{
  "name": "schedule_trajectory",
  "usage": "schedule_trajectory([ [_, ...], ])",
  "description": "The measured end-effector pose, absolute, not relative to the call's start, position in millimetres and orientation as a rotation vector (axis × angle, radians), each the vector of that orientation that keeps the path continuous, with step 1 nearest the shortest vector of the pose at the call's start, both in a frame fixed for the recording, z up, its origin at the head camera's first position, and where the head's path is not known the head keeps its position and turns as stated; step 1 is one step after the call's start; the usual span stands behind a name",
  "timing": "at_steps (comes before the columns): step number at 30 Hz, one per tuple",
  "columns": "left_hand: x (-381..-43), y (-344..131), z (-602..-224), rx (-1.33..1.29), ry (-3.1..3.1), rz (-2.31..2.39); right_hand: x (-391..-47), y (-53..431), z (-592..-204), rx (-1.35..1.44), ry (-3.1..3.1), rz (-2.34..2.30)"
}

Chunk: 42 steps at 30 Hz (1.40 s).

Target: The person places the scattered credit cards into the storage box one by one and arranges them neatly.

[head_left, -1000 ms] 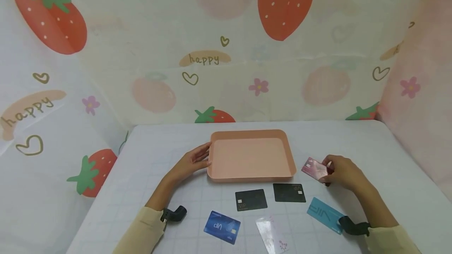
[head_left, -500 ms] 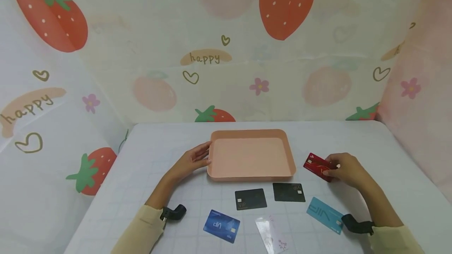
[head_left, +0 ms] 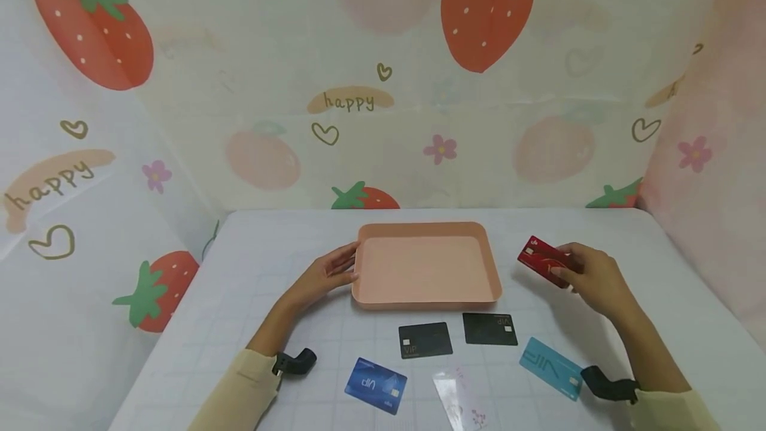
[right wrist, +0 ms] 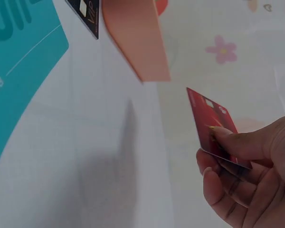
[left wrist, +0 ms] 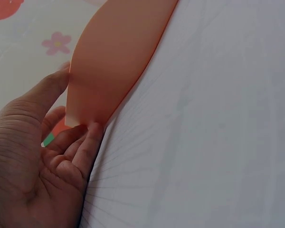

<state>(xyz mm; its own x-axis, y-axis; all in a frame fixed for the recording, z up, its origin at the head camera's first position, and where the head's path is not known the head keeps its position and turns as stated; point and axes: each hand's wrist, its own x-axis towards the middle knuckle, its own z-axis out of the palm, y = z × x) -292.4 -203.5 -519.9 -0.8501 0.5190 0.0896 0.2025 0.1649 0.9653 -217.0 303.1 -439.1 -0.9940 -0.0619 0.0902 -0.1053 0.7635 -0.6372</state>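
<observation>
Cards lie nearest on the white worktop [head_left: 664,298], spread flat and apart, which probably makes each easy to pick up singly: a pale card [head_left: 459,404] with a pink floral print, cut off by the bottom of the head view; a blue card [head_left: 376,386] to its left; and a teal card [head_left: 546,364] to its right, one end beside the right wrist camera [head_left: 607,386]. Beyond them, one black card [head_left: 425,340] and another black card [head_left: 490,328] lie just in front of the pink tray [head_left: 425,268].

At the tray's left side, the left hand [head_left: 323,275] touches the outer wall, its fingers loosely extended and spread rather than clenched, likely steadying it. To the tray's right, the right hand [head_left: 592,278] pinches the red card [head_left: 541,258] between thumb and fingers, the gap closed to the card's thickness. The card is held up off the worktop by one end, tilted, with its other end projecting freely, perhaps to keep the fingers out of its way. Farthest back hangs the strawberry-printed backdrop [head_left: 269,52].
</observation>
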Motion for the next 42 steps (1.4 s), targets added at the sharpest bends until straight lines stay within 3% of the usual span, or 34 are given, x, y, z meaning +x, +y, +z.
schedule_trajectory([
  [23,-295,-200,-523,0.669,2.179,1.751,-201,261,-417,0.249,-2.702,1.092],
  [42,-288,-206,-519,0.684,2.187,1.742,-215,222,-394,0.399,-2.724,1.075],
])
